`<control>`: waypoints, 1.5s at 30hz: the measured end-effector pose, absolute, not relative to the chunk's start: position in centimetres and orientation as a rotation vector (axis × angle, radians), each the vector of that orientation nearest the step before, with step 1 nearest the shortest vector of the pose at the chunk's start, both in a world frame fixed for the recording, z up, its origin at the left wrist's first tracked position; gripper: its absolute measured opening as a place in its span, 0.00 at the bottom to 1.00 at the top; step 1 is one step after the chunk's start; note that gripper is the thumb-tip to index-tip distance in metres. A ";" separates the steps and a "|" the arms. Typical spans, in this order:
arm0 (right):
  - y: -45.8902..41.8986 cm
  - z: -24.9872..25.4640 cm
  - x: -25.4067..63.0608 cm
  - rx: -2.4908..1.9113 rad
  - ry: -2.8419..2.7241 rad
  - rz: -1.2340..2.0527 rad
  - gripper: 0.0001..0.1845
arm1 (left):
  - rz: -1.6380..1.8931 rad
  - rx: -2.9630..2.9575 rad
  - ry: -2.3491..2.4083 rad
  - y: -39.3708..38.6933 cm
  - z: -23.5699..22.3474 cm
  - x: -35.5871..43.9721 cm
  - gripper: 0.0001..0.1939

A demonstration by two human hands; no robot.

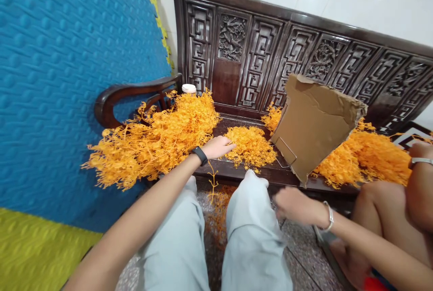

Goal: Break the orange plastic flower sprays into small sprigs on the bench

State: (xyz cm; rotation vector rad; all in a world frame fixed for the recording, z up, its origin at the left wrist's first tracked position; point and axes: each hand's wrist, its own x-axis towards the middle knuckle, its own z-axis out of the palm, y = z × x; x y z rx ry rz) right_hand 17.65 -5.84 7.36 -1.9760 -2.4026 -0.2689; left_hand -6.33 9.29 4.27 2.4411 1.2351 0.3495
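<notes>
My left hand (219, 147), with a black band at the wrist, is at the left edge of a small pile of orange plastic sprigs (252, 145) on a dark wooden bench. Its fingers are drawn together and partly hidden. A single branched orange sprig (213, 180) dangles beneath this hand, over the bench's front edge, and appears held in it. Blurred by motion, my right hand (294, 205) wears a silver bracelet and hovers beside my right knee; its fingers are too smeared to read.
A larger heap of orange sprigs (162, 133) covers the bench's left end, before a white-lidded container (188, 89). A brown cardboard piece (314, 124) leans to the right, with another orange heap (368, 158) behind it. Another person's arm and knee (382, 205) are at far right.
</notes>
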 end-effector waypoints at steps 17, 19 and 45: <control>12.2 6.5 8.7 -1.401 -2.080 1.015 0.05 | 0.103 2.621 1.450 8.6 4.1 -6.8 0.21; 12.2 5.9 9.1 -1.308 -1.997 1.162 0.05 | 0.100 2.610 1.462 8.7 4.1 -7.1 0.19; 14.2 4.4 8.6 -1.368 -1.350 0.852 0.12 | 0.626 0.893 0.846 10.3 3.5 -3.1 0.18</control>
